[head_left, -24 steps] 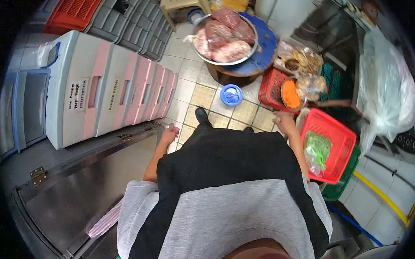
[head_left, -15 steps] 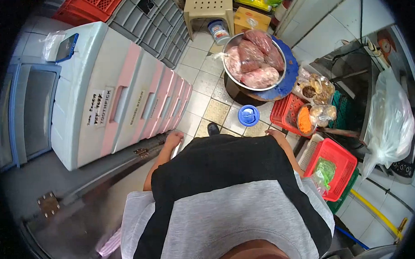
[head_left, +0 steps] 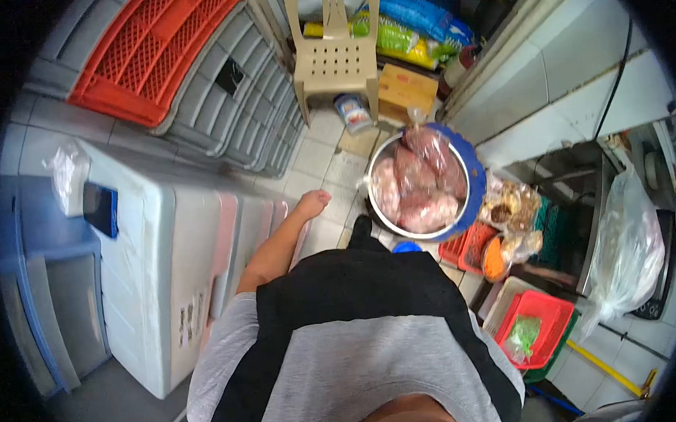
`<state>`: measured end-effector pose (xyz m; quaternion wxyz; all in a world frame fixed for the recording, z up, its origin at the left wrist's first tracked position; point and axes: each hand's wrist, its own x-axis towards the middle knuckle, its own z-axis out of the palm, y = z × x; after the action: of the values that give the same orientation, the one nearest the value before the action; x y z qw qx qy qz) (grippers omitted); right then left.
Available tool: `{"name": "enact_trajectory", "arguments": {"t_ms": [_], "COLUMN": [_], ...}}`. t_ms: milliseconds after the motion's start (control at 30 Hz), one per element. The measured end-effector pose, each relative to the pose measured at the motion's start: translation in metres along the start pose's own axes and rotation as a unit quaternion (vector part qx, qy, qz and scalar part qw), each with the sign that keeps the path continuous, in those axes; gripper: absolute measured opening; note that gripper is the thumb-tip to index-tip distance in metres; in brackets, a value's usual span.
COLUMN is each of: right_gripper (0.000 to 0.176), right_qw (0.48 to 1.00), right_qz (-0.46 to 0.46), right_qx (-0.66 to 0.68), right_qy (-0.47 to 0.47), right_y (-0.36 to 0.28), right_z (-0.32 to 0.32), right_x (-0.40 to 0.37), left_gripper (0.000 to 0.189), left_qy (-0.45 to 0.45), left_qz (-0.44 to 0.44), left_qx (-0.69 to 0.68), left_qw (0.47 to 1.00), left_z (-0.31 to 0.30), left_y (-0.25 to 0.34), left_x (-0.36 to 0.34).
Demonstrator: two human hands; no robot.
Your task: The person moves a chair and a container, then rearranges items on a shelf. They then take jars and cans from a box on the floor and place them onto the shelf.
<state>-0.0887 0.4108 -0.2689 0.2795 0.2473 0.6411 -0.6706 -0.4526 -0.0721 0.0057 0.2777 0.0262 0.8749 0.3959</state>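
My left hand (head_left: 315,203) is held out over the tiled floor, to the left of the pot, with its fingers curled in; whether anything is in them is too small to tell. My right hand is hidden from view. Ahead of me stands a large metal pot (head_left: 373,205) filled with clear bags of raw meat (head_left: 419,180), a blue round rim (head_left: 474,178) behind and beside it. Part of a blue lid (head_left: 407,247) shows between the pot and my black apron (head_left: 363,284).
White and pink drawers (head_left: 142,255) stand on the left, below grey crates (head_left: 233,81) and a red crate (head_left: 154,54). A beige chair (head_left: 338,62) is ahead. At the right are a red basket (head_left: 554,315), a bowl of orange food (head_left: 493,259) and a hanging plastic bag (head_left: 628,238).
My view has moved forward, so the pot and drawers are nearer to me. My left hand has swung forward and up. My right hand has gone out of sight.
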Motion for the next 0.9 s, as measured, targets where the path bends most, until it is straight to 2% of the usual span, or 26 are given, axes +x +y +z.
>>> {"name": "enact_trajectory", "arguments": {"t_ms": [33,100,200,300,367,433,467,500,533,567,633,667,700,733,767,800,833,867,900], "right_gripper": [0.027,0.030,0.034,0.038,0.037,0.030,0.029,0.029,0.030,0.031,0.030,0.030,0.031,0.032,0.034,0.040,0.040,0.045,0.050], "right_qw": [0.996,0.979,0.976,0.978,0.988,0.977,0.980,0.979,0.975,0.967,0.989,0.990,0.991,0.995,0.997,0.980,0.980,0.939,0.874], "right_qz": [-0.002,0.011,-0.004,-0.042,-0.017,-0.125,-0.121,-0.119,-0.158,-0.198,-0.102,-0.112,-0.124,-0.088,-0.051,-0.006,-0.007,-0.073,-0.135], "right_qx": [-0.080,-0.186,-0.195,-0.172,-0.043,-0.057,-0.025,-0.026,-0.071,-0.116,-0.053,-0.037,-0.021,-0.035,-0.051,-0.201,-0.200,-0.336,-0.464], "right_qy": [0.036,0.084,0.099,0.112,0.146,0.161,0.158,0.164,0.136,0.109,0.096,0.076,0.053,0.030,0.004,-0.011,-0.013,0.022,0.056], "right_y": [-0.036,-0.100,-0.187,-0.302,-0.455,-0.523,-0.559,-0.598,-0.637,-0.666,-0.694,-0.689,-0.683,-0.673,-0.668,-0.675,-0.676,-0.674,-0.672], "right_z": [0.010,0.024,0.031,0.043,0.085,0.097,0.104,0.112,0.122,0.132,0.149,0.153,0.156,0.158,0.157,0.154,0.151,0.148,0.144], "right_x": [-0.003,-0.006,0.013,0.033,0.011,0.044,0.063,0.084,0.106,0.134,0.209,0.253,0.305,0.354,0.395,0.431,0.471,0.508,0.540], "left_gripper": [0.024,0.026,0.028,0.030,0.031,0.034,0.034,0.037,0.039,0.039,0.048,0.048,0.054,0.060,0.061,0.062,0.063,0.064,0.065], "left_qy": [-0.001,0.011,-0.002,-0.006,0.006,-0.007,-0.012,0.014,0.039,0.034,0.012,0.008,0.031,0.066,0.099,0.111,0.116,0.120,0.119], "left_qz": [0.039,0.013,-0.043,-0.082,-0.095,-0.166,-0.165,-0.223,-0.280,-0.273,-0.185,-0.181,-0.263,-0.340,-0.382,-0.390,-0.392,-0.391,-0.387], "left_qx": [0.043,0.061,0.099,0.152,0.180,0.107,0.105,0.107,0.111,0.114,0.200,0.202,0.120,0.041,-0.024,-0.075,-0.122,-0.165,-0.205], "left_qw": [0.998,0.998,0.994,0.985,0.979,0.980,0.981,0.969,0.953,0.955,0.962,0.963,0.957,0.937,0.919,0.911,0.904,0.898,0.891], "left_z": [-0.012,-0.031,-0.062,-0.096,-0.124,-0.147,-0.156,-0.167,-0.179,-0.190,-0.217,-0.224,-0.231,-0.239,-0.241,-0.243,-0.244,-0.244,-0.242], "left_y": [-0.006,-0.017,-0.026,-0.038,-0.060,-0.105,-0.123,-0.138,-0.145,-0.143,-0.134,-0.132,-0.132,-0.133,-0.133,-0.134,-0.136,-0.138,-0.146], "left_x": [0.018,0.047,0.086,0.127,0.166,0.221,0.250,0.282,0.318,0.347,0.402,0.432,0.464,0.495,0.519,0.540,0.556,0.571,0.585]}}
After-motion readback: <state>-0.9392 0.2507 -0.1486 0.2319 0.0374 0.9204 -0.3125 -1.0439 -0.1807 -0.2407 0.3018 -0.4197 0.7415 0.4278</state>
